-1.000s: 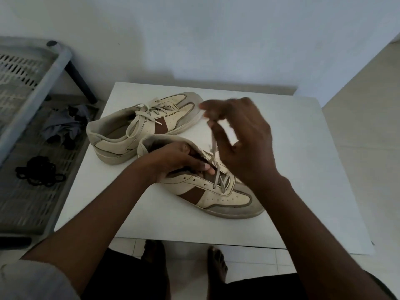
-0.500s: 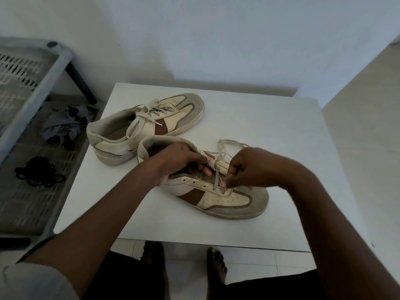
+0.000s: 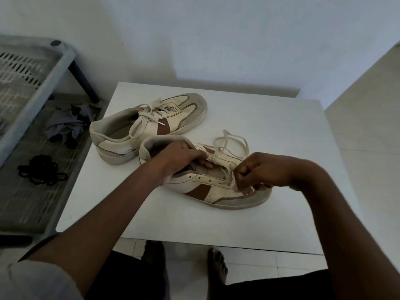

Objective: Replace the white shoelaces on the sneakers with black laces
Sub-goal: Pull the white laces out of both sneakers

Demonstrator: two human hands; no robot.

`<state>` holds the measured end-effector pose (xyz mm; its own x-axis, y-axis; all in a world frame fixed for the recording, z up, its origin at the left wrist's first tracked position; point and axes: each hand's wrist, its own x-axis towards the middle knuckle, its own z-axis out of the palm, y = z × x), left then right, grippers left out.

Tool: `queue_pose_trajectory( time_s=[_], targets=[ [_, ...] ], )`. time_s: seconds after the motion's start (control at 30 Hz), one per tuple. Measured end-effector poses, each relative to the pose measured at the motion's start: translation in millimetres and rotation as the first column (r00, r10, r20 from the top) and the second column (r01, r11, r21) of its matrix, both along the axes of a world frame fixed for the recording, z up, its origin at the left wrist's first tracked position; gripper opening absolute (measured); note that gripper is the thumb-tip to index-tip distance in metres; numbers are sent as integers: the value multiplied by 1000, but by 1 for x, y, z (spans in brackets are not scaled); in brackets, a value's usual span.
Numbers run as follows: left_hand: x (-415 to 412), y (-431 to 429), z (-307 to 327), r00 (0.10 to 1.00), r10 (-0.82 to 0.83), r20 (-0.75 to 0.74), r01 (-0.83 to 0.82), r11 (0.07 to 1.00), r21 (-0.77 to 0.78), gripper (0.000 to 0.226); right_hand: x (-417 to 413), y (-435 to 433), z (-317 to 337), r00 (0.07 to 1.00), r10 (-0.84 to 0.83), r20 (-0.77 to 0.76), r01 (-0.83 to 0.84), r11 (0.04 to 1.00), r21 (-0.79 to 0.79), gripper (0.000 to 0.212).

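Note:
Two cream sneakers with brown stripes lie on a white table [image 3: 270, 131]. The near sneaker [image 3: 207, 191] is partly unlaced, and its white lace [image 3: 232, 139] loops loose on the table behind it. My left hand [image 3: 181, 159] grips the near sneaker at its collar and tongue. My right hand [image 3: 259, 172] pinches the white lace at the lower eyelets, near the toe. The far sneaker [image 3: 151, 126] sits fully laced with a tied white bow. A black lace bundle [image 3: 40, 173] lies on the grey rack at the left.
A grey slatted plastic rack [image 3: 28, 148] stands left of the table, with a crumpled grey cloth [image 3: 69, 126] on its lower shelf. A white wall rises behind the table. My bare feet show on the tiled floor under the table's front edge.
My right hand came down from a raised pull above the sneaker to the lower eyelets. The freed white lace now lies looped on the table. My left hand stayed on the sneaker.

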<state>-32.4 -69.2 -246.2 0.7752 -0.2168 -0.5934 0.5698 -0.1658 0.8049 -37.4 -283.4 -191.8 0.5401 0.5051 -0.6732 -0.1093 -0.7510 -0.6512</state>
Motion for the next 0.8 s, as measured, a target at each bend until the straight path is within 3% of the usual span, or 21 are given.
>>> queue_pose_trajectory(
  time_s=[0.07,0.13,0.27,0.33,0.47,0.53,0.63,0.7,0.8],
  targets=[
    [0,0,1,999,-18,-30,17,999,-47,24,2,-2,1,988,-36,151,44,997,-56,17],
    [1,-1,1,999,-2,-38,0,998,-58,24,6,5,-9,915,-98,391,151,983,-106,28],
    [0,-2,2,1000,23,-18,-23,1000,-15,21,3,28,-32,838,-43,544,147,978,-148,30],
    [0,-1,2,999,22,-25,-22,999,-28,20,4,25,-30,856,-43,515,84,995,-57,29],
    [0,-1,2,1000,14,-25,-14,1000,-19,22,2,3,2,992,58,116,-70,992,106,22],
    [0,-1,1,1000,15,-17,-15,999,-29,23,0,-3,8,998,34,47,-39,992,123,5],
    [-1,-2,2,1000,6,10,-6,999,-36,21,6,5,-5,949,-134,286,142,990,-7,36],
    [-1,-2,3,1000,4,12,-4,1000,-15,18,5,21,-18,890,-143,434,207,973,-104,57],
    [0,0,0,1000,9,15,-10,1000,29,24,1,39,-34,851,-181,494,262,960,-99,61]
  ],
)
